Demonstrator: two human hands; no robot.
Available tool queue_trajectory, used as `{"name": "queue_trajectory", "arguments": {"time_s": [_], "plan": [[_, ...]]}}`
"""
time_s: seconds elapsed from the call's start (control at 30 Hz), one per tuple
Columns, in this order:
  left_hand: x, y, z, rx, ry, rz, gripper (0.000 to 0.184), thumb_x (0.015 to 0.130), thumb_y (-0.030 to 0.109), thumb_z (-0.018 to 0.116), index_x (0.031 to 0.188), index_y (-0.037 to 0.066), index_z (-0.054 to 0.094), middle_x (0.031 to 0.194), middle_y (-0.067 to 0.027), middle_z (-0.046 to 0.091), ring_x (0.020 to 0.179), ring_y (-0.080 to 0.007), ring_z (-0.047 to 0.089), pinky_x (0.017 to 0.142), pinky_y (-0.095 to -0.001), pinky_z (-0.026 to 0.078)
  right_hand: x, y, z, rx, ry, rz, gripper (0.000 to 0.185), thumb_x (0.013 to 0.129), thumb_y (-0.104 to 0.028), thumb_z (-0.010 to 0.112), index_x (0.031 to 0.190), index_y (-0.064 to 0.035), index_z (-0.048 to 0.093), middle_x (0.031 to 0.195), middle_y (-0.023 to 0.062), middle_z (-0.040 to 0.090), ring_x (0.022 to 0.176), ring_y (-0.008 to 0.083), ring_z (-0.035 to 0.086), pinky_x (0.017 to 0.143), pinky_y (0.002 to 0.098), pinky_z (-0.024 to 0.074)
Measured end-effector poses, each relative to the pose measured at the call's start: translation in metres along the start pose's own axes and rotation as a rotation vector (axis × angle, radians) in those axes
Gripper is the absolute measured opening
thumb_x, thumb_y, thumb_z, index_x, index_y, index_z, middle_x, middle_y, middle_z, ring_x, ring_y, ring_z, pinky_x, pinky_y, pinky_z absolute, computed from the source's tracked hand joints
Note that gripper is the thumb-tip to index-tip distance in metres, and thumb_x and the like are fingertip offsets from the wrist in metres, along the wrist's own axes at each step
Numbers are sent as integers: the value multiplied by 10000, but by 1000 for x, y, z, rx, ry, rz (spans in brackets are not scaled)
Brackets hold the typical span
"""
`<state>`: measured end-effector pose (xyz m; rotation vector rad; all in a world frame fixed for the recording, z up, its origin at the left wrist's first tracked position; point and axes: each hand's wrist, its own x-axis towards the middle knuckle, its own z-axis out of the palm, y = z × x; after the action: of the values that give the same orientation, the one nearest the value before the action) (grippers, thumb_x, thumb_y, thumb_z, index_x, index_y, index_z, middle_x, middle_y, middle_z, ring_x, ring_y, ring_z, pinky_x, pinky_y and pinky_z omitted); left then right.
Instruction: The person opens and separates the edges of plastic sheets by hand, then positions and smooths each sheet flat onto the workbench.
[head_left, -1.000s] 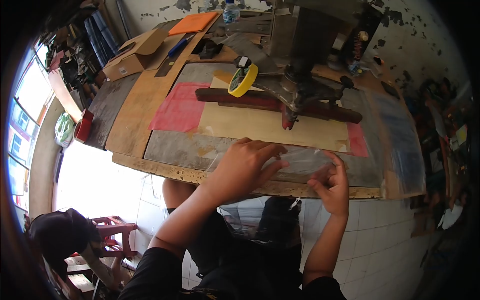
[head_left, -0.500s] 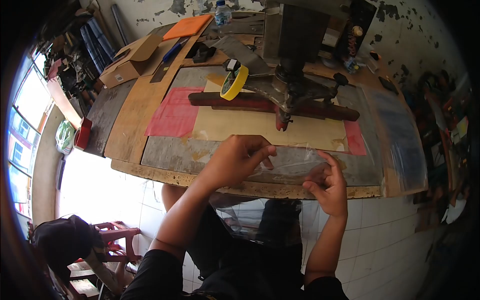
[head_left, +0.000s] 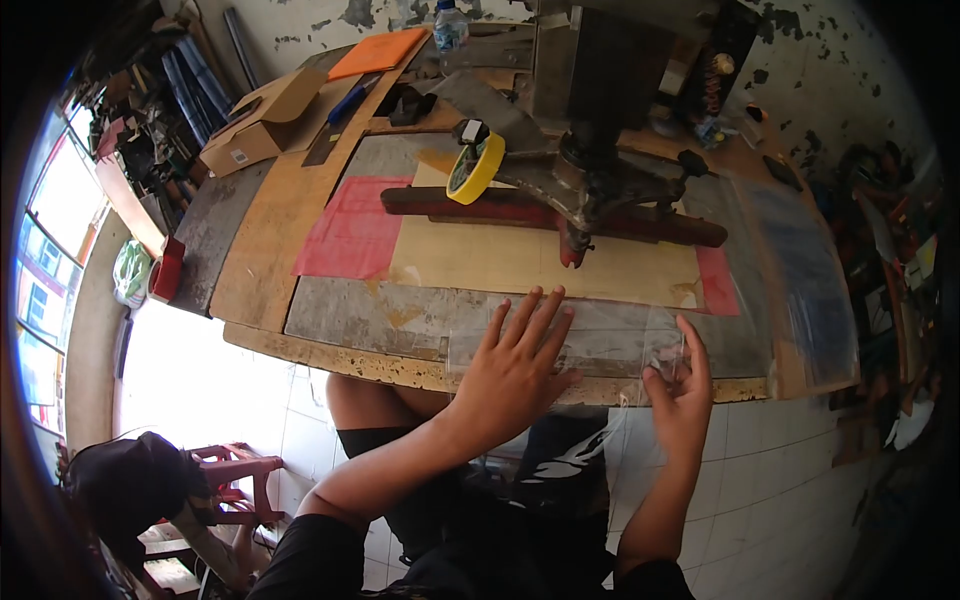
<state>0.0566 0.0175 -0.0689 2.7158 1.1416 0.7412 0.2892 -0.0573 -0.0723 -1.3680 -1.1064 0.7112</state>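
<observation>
A clear plastic sheet is laid across the table's near edge, on the near side of the red bar. The left hand is placed flat over the sheet below the middle of the red bar, with its fingers spread and nothing clasped. The right hand is held at the sheet's other end, below the right end of the red bar; its index finger is extended and its thumb is bent inward, but whether the plastic is pinched there cannot be told.

Under the red bar, a cream sheet is spread, flanked by 2 pink pieces. A yellow-rimmed roll is seen tilted against the left half of the red bar. Beyond the bar to the left, a cardboard box, an orange folder and a bottle are set out. Far to the bar's lower left, a stooping person is seen beside a red stool.
</observation>
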Motion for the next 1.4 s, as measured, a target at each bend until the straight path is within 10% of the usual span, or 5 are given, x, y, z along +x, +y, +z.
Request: {"name": "queue_trajectory", "arguments": {"time_s": [0.17,0.43,1.0,1.2,1.4], "plan": [[-4,-4,11,58,-118,20,787,1026,521,562,1554,-42,408,1676,-224,314,1579,-386,251,1273,-573,173,-4,-20,-7,-982,103,-361,634,916,-76,721,1514,-58,512,1570,171,447,1410,368,481,1139,490,411],[-7,3,14,37,-154,49,745,1040,502,531,1562,-15,411,1678,-189,331,1577,-358,269,1270,-562,192,14,-2,30,-1087,-463,-454,721,1068,-500,501,1564,18,418,1662,170,370,1562,330,313,1262,560,239],[-17,-2,3,-17,-131,-115,788,986,510,631,1543,-13,440,1668,-174,356,1558,-418,277,1253,-580,220,15,-2,-15,-1132,-338,-301,715,1037,-423,589,1594,-23,385,1641,157,417,1518,317,403,1267,554,237],[-20,-4,3,-1,-119,-90,793,981,503,639,1556,-1,427,1668,-173,357,1555,-414,288,1247,-578,234,21,10,-51,-223,-258,-145,643,1054,-331,590,1576,0,411,1620,189,446,1525,307,399,1252,493,282],[-20,-4,5,33,-105,-83,782,987,505,629,1550,-2,434,1667,-175,358,1557,-411,286,1245,-577,239,7,13,-39,-658,-6,-572,643,1049,-331,575,1557,30,419,1602,226,454,1498,371,424,1227,503,304]]}}
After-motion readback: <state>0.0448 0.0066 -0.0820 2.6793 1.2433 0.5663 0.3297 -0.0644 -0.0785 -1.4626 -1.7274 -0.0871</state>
